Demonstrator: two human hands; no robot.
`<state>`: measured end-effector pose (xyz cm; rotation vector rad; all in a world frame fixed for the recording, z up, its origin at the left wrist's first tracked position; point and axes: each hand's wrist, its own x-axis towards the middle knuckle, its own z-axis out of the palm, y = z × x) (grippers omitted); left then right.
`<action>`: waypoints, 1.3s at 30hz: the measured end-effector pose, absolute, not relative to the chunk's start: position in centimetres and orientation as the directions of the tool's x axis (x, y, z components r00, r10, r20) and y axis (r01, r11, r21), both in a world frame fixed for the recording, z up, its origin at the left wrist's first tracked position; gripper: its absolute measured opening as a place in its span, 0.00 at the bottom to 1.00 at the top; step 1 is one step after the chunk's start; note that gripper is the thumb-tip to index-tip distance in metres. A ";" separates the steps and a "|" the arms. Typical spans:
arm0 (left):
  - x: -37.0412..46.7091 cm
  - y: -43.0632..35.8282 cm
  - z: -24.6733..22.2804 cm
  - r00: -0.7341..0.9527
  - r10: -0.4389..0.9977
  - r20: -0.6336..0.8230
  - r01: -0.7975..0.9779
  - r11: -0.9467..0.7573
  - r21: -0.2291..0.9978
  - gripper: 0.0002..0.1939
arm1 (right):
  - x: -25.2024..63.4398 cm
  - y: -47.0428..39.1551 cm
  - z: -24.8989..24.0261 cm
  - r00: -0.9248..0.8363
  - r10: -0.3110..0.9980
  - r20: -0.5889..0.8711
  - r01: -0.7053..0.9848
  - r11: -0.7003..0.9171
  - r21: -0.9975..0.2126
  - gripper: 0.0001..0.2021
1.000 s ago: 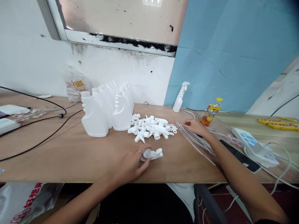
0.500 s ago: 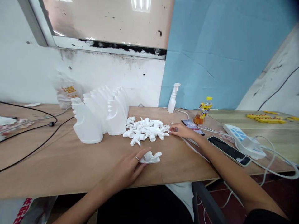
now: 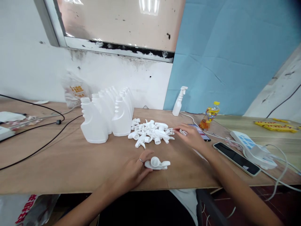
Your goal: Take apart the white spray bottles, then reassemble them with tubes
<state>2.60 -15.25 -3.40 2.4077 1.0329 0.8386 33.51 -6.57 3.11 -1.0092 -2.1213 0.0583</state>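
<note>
My left hand pinches a white spray trigger head by one end, close above the table near its front edge; the round collar opening faces up. At the right edge of a loose pile of white spray trigger parts, my right hand reaches in with bent fingers. Small white parts show in the curl of that hand; their exact kind is too small to tell. Rows of white bottles without tops stand behind and left of the pile.
An assembled spray bottle stands by the blue sheet. A drink bottle, a lit phone, a dark phone and a power strip with cables lie to the right. Black cables and a plastic bag occupy the left.
The spray head in my left hand has turned, so its round opening now faces up. My right hand has drawn back slightly and turned, showing small white parts in it. The view has shifted slightly left.
</note>
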 end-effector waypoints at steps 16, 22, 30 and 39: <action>2.4 -14.9 -3.4 0.595 0.697 0.400 0.454 -0.702 0.549 0.24 | 26.4 -15.2 -1.5 -0.510 0.466 0.723 0.326 0.883 -0.338 0.14; 2.5 -14.8 -3.4 0.602 0.686 0.410 0.441 -0.713 0.545 0.24 | 26.3 -15.1 -1.4 -0.470 0.393 0.791 0.372 0.900 -0.226 0.14; 2.5 -15.1 -2.7 0.609 0.715 0.342 0.508 -0.683 0.525 0.16 | 26.6 -15.4 -1.8 -0.587 0.538 0.604 0.453 0.838 -0.306 0.16; 2.6 -14.8 -2.8 0.673 0.635 0.381 0.498 -0.769 0.402 0.13 | 26.6 -14.9 -2.2 -0.608 0.524 0.596 0.473 0.842 -0.258 0.11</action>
